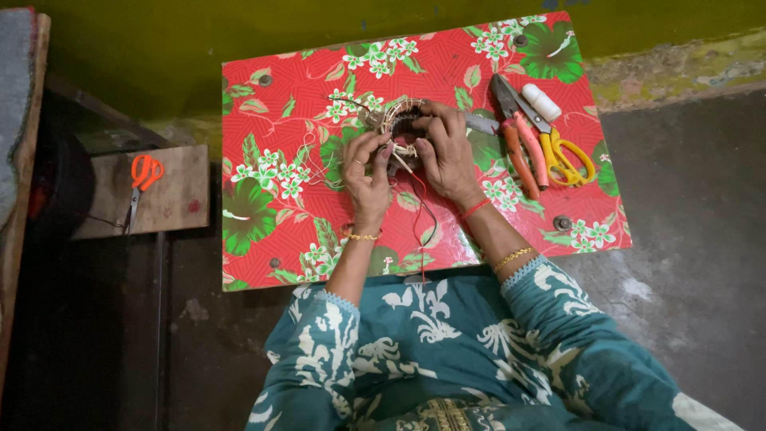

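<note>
Both hands, left hand and right hand, grasping small round coil, tan wound wire, red thread trailing

Both hands on small wire coil

Both arms fwd; left hand & right hand close together, fingers curled.

The table cover is bright red with green leaves and white flowers. The pliers have pink handles. The scissors beside them are yellow. The spool is white. More scissors on the brown board are orange. The sleeves are teal with white shapes. The wall is yellow-green.
</note>
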